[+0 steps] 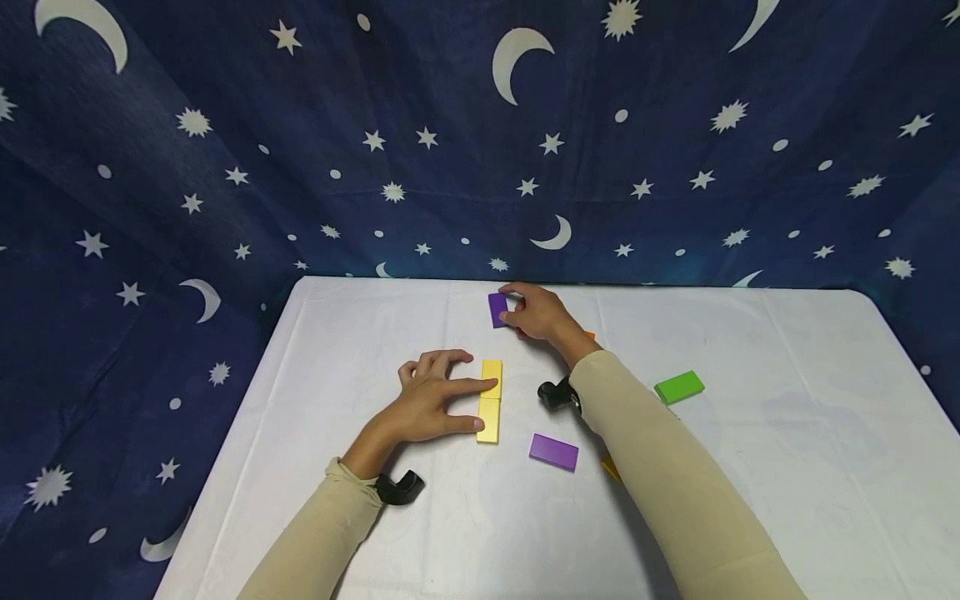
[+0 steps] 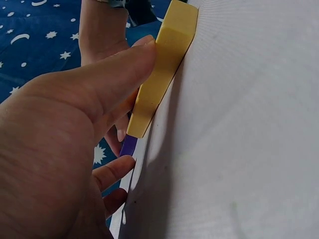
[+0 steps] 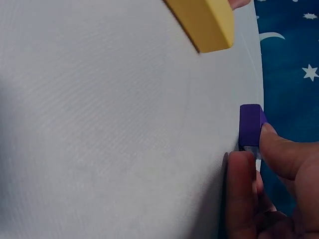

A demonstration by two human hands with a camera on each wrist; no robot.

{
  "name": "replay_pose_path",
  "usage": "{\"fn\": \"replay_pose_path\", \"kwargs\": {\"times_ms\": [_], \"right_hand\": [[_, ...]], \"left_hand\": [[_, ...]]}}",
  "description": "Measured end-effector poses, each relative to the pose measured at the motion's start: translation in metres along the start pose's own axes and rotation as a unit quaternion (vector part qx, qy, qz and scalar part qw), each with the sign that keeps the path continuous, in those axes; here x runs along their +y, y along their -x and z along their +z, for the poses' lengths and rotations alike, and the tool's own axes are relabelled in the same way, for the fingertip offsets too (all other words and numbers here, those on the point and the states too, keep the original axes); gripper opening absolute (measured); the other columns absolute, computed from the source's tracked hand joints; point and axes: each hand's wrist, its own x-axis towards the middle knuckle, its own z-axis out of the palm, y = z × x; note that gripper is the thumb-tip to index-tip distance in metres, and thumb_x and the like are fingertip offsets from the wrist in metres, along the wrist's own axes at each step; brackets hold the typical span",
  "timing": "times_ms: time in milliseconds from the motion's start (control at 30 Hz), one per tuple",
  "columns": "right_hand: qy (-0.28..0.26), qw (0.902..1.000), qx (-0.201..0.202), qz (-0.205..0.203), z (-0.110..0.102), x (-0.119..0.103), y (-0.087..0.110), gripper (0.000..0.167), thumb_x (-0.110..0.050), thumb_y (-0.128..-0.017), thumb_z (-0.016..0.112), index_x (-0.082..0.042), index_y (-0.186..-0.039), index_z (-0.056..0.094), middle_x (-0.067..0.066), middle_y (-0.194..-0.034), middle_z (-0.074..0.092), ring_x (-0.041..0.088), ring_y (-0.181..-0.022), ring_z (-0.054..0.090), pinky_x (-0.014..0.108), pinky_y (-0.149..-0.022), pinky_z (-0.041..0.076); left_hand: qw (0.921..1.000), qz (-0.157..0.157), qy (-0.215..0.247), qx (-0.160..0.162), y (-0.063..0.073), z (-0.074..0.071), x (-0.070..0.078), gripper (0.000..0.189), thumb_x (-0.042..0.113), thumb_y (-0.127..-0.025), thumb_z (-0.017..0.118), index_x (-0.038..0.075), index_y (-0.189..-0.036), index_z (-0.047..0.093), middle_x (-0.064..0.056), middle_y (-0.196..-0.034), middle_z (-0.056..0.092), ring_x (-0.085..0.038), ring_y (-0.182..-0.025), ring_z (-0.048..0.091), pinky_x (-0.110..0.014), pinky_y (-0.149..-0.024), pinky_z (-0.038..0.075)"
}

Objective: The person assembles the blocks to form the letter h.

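Note:
At the far edge of the table, my right hand [image 1: 538, 313] pinches a small purple block [image 1: 498, 310] near its right side. In the right wrist view the thumb [image 3: 283, 152] presses against this purple block [image 3: 250, 125]. My left hand [image 1: 431, 402] reaches from the left to two yellow blocks laid end to end. Its index finger lies over the farther yellow block [image 1: 491, 369], while the thumb touches the nearer yellow block [image 1: 489, 425]. The other left fingers are spread apart, and the left wrist view shows the thumb [image 2: 134, 57] along the yellow side.
Another purple block [image 1: 553, 452] lies flat right of the yellow pair. Farther right is a green block [image 1: 679, 387]. An orange block [image 1: 590, 336] and a yellow-orange block [image 1: 611, 469] peek from behind the right arm. A starry curtain [image 1: 450, 208] hangs behind the white table [image 1: 337, 333].

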Motion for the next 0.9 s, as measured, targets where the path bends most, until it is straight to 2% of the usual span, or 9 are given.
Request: {"fn": "replay_pose_path", "kwargs": {"times_ms": [167, 300, 433, 533, 700, 900], "right_hand": [[-0.007, 1.0, 0.0, 0.001, -0.0011, 0.0011, 0.0005, 0.048, -0.022, -0.095, 0.073, -0.024, -0.14, 0.058, 0.004, -0.09, 0.059, 0.013, -0.064, 0.059, 0.031, -0.077, 0.044], [-0.016, 0.9999, 0.002, -0.002, -0.0004, 0.0027, 0.0016, 0.048, -0.021, -0.094, 0.074, -0.025, -0.139, 0.057, 0.005, -0.094, 0.06, 0.015, -0.066, 0.061, 0.033, -0.079, 0.045], [-0.028, 0.9996, 0.004, -0.009, 0.0009, 0.0037, 0.0033, 0.048, -0.02, -0.093, 0.076, -0.026, -0.137, 0.058, 0.006, -0.108, 0.063, 0.018, -0.078, 0.063, 0.032, -0.082, 0.048], [-0.051, 0.9987, 0.004, -0.006, 0.001, 0.0039, 0.0049, 0.049, -0.016, -0.09, 0.078, -0.025, -0.135, 0.059, 0.006, -0.115, 0.067, 0.019, -0.084, 0.064, 0.029, -0.077, 0.052], [-0.101, 0.9948, 0.005, 0.012, -0.0008, 0.0048, 0.0073, 0.049, -0.012, -0.087, 0.08, -0.023, -0.13, 0.061, 0.009, -0.107, 0.07, 0.021, -0.078, 0.064, 0.025, -0.064, 0.052], [-0.141, 0.9893, 0.02, 0.03, -0.0012, 0.0073, 0.0083, 0.047, -0.01, -0.084, 0.084, -0.022, -0.124, 0.063, 0.009, -0.098, 0.07, 0.019, -0.078, 0.063, 0.025, -0.064, 0.054]], "left_hand": [[1.0, 0.002, -0.002, 0.001, -0.0004, -0.0003, 0.0003, 0.059, 0.061, -0.084, 0.074, 0.049, -0.14, 0.059, -0.003, -0.158, 0.037, -0.032, -0.144, 0.026, -0.068, -0.109, 0.008], [1.0, 0.007, 0.004, 0.003, -0.0006, 0.0002, -0.0003, 0.059, 0.06, -0.084, 0.074, 0.048, -0.14, 0.059, -0.002, -0.16, 0.036, -0.032, -0.148, 0.024, -0.073, -0.11, 0.002], [1.0, 0.006, 0.0, 0.002, -0.0004, 0.0003, -0.0014, 0.06, 0.06, -0.084, 0.074, 0.047, -0.14, 0.059, -0.002, -0.16, 0.037, -0.032, -0.148, 0.024, -0.073, -0.11, 0.002], [1.0, 0.005, -0.003, 0.001, -0.0001, -0.0001, -0.0015, 0.06, 0.061, -0.084, 0.074, 0.048, -0.14, 0.059, -0.001, -0.16, 0.037, -0.032, -0.148, 0.024, -0.074, -0.11, 0.002], [1.0, 0.003, 0.0, -0.005, -0.0005, -0.0011, -0.0008, 0.06, 0.061, -0.084, 0.073, 0.048, -0.141, 0.058, -0.001, -0.16, 0.036, -0.033, -0.148, 0.024, -0.074, -0.11, 0.002], [1.0, 0.002, 0.001, -0.005, -0.0012, -0.0007, -0.0008, 0.06, 0.061, -0.084, 0.073, 0.048, -0.141, 0.058, -0.001, -0.16, 0.036, -0.034, -0.148, 0.023, -0.074, -0.11, 0.001]]}}
